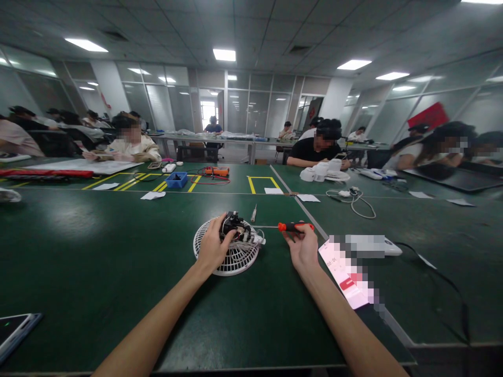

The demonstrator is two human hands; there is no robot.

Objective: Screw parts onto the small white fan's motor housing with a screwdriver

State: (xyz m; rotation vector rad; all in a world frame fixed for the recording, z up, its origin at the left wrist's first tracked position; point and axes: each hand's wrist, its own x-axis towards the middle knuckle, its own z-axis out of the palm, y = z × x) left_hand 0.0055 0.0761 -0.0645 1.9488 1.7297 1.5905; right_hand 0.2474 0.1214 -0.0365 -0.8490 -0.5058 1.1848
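Observation:
A white round fan grille [231,259] lies flat on the green table [98,251] in front of me. On top of it sits a black fan motor [237,226] with white wires. My left hand [212,247] is closed around the motor's left side. A red-handled screwdriver [294,226] points left with its thin shaft reaching the motor, and my right hand [303,247] is closed on its handle.
A small second screwdriver [253,213] lies just behind the motor. A pink and white card [348,272] and a white device [387,246] sit to my right. A phone [15,327] lies at the near left. Other people sit across the table, with a blue tray [176,180] and an orange meter [216,171].

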